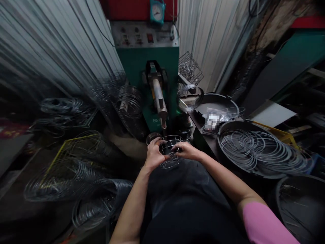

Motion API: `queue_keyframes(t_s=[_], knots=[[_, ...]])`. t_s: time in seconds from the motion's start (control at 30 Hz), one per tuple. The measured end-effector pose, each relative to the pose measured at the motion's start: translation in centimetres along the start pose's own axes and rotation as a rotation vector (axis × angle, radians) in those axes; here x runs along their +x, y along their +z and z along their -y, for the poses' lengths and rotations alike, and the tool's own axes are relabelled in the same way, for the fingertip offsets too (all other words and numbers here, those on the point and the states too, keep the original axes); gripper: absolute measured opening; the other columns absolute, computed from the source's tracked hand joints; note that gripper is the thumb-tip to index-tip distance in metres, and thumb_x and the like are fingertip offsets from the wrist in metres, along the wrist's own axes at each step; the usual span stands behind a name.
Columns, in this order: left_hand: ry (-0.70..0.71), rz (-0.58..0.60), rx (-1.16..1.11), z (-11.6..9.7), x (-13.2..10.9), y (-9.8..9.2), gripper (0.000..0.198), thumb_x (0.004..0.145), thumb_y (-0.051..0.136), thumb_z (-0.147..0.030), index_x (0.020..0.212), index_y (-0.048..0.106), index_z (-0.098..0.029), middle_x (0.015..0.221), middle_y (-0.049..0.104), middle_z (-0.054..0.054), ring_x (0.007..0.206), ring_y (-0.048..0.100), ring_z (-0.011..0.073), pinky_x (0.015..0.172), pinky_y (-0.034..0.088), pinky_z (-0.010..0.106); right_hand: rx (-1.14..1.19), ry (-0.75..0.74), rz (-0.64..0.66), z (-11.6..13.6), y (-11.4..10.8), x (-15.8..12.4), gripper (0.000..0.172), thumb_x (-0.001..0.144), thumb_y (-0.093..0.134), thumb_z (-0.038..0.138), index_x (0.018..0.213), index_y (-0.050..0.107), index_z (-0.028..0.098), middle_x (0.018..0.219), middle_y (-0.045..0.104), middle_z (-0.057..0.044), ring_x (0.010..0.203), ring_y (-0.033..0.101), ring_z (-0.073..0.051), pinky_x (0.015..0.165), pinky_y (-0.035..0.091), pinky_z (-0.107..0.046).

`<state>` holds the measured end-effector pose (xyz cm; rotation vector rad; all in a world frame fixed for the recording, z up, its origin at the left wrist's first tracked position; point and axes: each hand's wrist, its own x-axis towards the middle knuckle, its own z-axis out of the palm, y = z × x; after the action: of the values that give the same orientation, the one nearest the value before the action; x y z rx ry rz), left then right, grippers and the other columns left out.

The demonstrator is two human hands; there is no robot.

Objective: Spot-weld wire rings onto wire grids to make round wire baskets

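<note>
A small round wire basket (170, 162) is held between my two hands in front of my lap. My left hand (155, 154) grips its left side, thumb and fingers curled around the wires. On the right side, my right hand (185, 149) pinches the wire rim with bent fingers. Just beyond the basket, the metal electrode arm (159, 98) of a green spot-welding machine (130, 64) points down toward it. Whether the electrode tip touches the wire cannot be made out. Part of the basket is hidden behind my fingers.
Thin wire rings lie in a round black tray (223, 159) on the right, beside another tray (237, 107). Stacked wire rings (83, 173) crowd the left. A wire rack (190, 67) sits beside the machine, and a teal clock (157, 13) hangs above its panel.
</note>
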<state>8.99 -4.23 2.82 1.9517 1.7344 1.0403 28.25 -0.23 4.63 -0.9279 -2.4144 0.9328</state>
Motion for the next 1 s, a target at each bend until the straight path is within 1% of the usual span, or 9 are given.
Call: queue_keyframes(t_s=[0.2,0.43,0.5,0.6,0.77,1.0], knots=[[0.015,-0.002,-0.002,0.2,0.2,0.0,0.059,0.045,0.081,-0.026,0.100,0.063,-0.023,0.123,0.051,0.008,0.117,0.047,0.0276,0.100,0.037,0.043,0.017,-0.036,-0.064,-0.1,0.4,0.2,0.018,0.071,0.063,0.010,0.087,0.068,0.017,0.085,0.070,-0.003,0.079,0.065,-0.015,0.072,0.049,-0.024],[0.006,-0.002,-0.008,1.0,0.5,0.1,0.057,0.044,0.082,-0.029,0.098,0.064,-0.022,0.124,0.050,0.008,0.119,0.046,0.0286,0.102,0.037,0.043,-0.033,-0.109,-0.127,-0.8,1.3,0.5,0.018,0.072,0.061,0.008,0.086,0.068,0.016,0.083,0.069,-0.005,0.079,0.065,-0.014,0.072,0.049,-0.023],[0.000,0.003,-0.016,1.4,0.7,0.2,0.057,0.044,0.081,-0.029,0.098,0.064,-0.022,0.126,0.049,0.008,0.119,0.047,0.0288,0.102,0.037,0.043,-0.055,-0.131,-0.132,-1.0,1.4,0.7,0.019,0.072,0.060,0.007,0.087,0.068,0.017,0.084,0.069,-0.005,0.080,0.065,-0.014,0.073,0.049,-0.023],[0.005,0.013,-0.034,1.9,1.3,0.1,0.054,0.045,0.080,-0.025,0.098,0.065,-0.023,0.126,0.048,0.008,0.118,0.047,0.0280,0.102,0.037,0.043,-0.088,-0.150,-0.136,-1.3,1.5,1.2,0.018,0.074,0.059,0.008,0.087,0.068,0.017,0.085,0.069,-0.005,0.081,0.065,-0.015,0.074,0.049,-0.024],[0.003,0.024,-0.060,2.5,2.2,0.2,0.054,0.046,0.079,-0.022,0.098,0.066,-0.023,0.127,0.048,0.008,0.119,0.047,0.0285,0.103,0.037,0.044,-0.100,-0.145,-0.149,-1.6,1.6,1.9,0.015,0.077,0.058,0.012,0.088,0.068,0.017,0.087,0.068,-0.006,0.080,0.065,-0.014,0.073,0.050,-0.024],[0.048,0.009,-0.120,3.7,3.0,0.7,0.055,0.048,0.080,-0.022,0.100,0.066,-0.023,0.129,0.047,0.008,0.121,0.045,0.0275,0.103,0.036,0.043,-0.141,-0.152,-0.163,-2.2,1.7,2.8,0.014,0.076,0.060,0.011,0.087,0.068,0.016,0.086,0.068,-0.006,0.081,0.064,-0.015,0.074,0.050,-0.024]])
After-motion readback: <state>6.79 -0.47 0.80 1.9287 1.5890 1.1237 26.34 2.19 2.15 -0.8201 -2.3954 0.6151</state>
